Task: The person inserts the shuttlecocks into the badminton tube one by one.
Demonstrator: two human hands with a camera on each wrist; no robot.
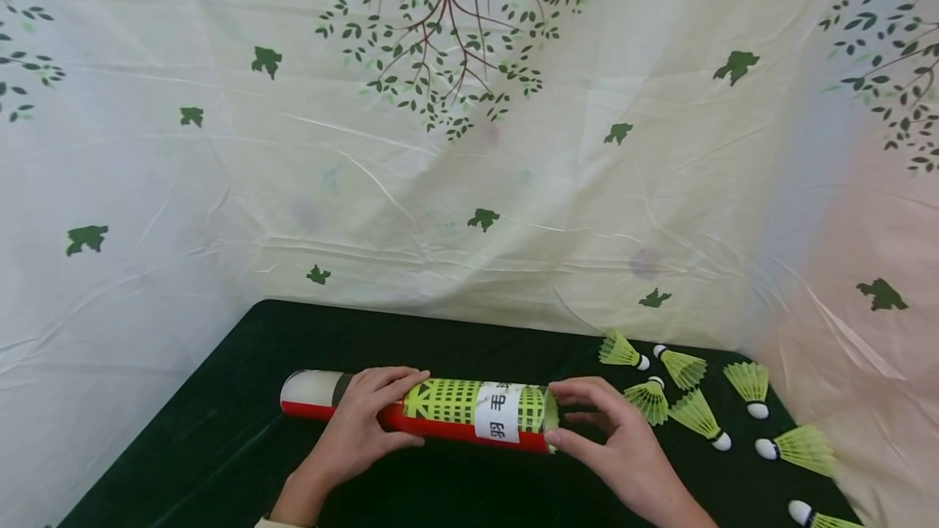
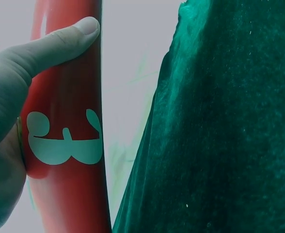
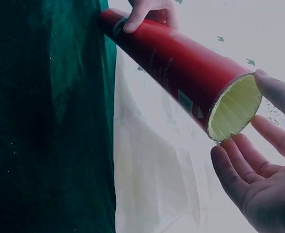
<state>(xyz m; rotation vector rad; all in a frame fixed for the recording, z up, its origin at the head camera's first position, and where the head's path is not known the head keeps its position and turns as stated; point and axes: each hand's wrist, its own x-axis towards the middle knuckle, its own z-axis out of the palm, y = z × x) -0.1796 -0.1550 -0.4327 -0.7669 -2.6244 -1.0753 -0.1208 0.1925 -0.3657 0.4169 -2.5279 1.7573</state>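
My left hand (image 1: 364, 418) grips a shuttlecock tube (image 1: 455, 406) around its middle, with the thumb lying across the red side in the left wrist view. The tube is held sideways over the dark green cloth, its red and yellow-green printed body bearing a white label with black characters. At its right end, my right hand (image 1: 614, 438) touches the rim with thumb and fingertips, the fingers only slightly bent. Inside that mouth shows the pale yellow skirt of a shuttlecock (image 3: 235, 109); its cork is hidden.
Several yellow shuttlecocks with white corks, one of them a shuttlecock (image 1: 697, 418) near my right hand, lie scattered along the right side of the dark green cloth (image 1: 213, 430). Behind it hangs a pale curtain (image 1: 411, 202) printed with branches and green leaves.
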